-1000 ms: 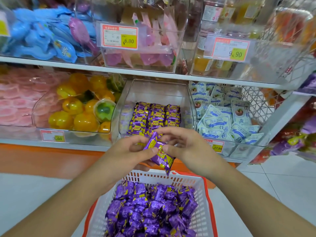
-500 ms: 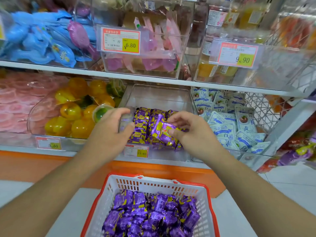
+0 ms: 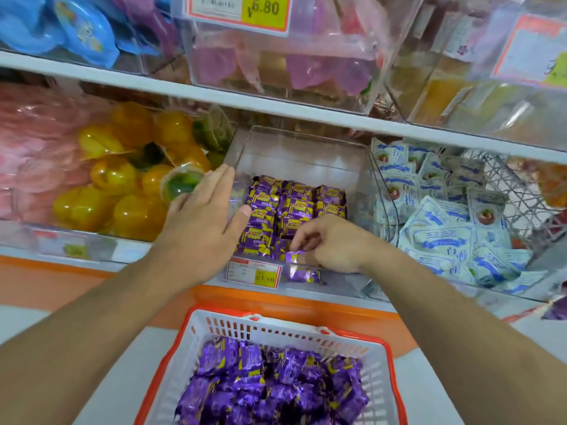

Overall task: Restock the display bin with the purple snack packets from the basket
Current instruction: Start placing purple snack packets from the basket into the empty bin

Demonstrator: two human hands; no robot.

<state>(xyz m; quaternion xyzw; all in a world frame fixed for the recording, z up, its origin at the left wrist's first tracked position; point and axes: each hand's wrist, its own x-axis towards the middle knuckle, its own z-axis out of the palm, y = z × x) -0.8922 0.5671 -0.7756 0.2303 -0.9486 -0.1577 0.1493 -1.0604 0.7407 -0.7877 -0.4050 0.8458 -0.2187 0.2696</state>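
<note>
A clear display bin (image 3: pixel 302 151) on the lower shelf holds rows of purple snack packets (image 3: pixel 290 210) in its front half. My right hand (image 3: pixel 329 242) is down at the bin's front right, fingers curled round purple packets (image 3: pixel 302 273) that lie against the front wall. My left hand (image 3: pixel 205 216) is flat with straight fingers along the bin's left wall, its thumb touching the left row of packets. Below, a white basket with an orange rim (image 3: pixel 306 331) is full of loose purple packets (image 3: pixel 270 391).
Left of the bin lie yellow and green jelly cups (image 3: pixel 122 185); to its right are blue-and-white sachets (image 3: pixel 441 216). A price tag (image 3: pixel 254 273) hangs on the bin's front. The upper shelf (image 3: pixel 276 108) carries more clear bins close overhead.
Both hands moved from above the basket up into the bin. My right hand lowered its packets to the bin's front right. My left hand let go and opened flat against the bin's left side.
</note>
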